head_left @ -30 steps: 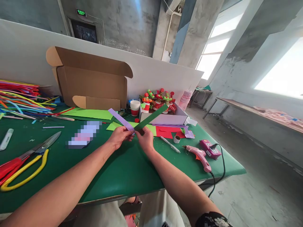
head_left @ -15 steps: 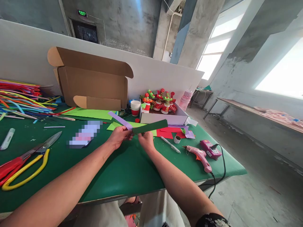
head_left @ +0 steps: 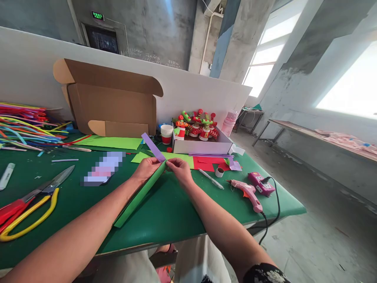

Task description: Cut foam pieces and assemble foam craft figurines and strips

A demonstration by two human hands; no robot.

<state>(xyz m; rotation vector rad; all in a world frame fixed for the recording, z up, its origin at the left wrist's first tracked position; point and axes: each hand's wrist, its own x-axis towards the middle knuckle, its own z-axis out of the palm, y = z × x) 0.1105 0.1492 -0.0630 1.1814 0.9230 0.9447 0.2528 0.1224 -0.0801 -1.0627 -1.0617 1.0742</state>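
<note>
Over the green table, my left hand (head_left: 148, 168) and my right hand (head_left: 180, 169) meet at the crossing of two paper strips. The purple paper strip (head_left: 153, 147) sticks up and to the left from the joint. The green paper strip (head_left: 140, 195) slants down toward me, beside my left forearm. My left hand is closed on the strips near their joined end; its fingertips are partly hidden. My right thumb and finger pinch the same corner, where the green strip is folded.
Scissors (head_left: 44, 196) and a pixelated phone-like object (head_left: 104, 168) lie left. To the right are a pen (head_left: 211, 179), a paper ring (head_left: 219, 172) and a corded pink glue gun (head_left: 247, 192). Behind stand paper cups (head_left: 167, 134), a box of red-green figures (head_left: 203, 147) and an open cardboard box (head_left: 112, 104).
The green strip has swung from pointing right to pointing down and left toward me. My right fingers have moved up to pinch the corner where the strips meet.
</note>
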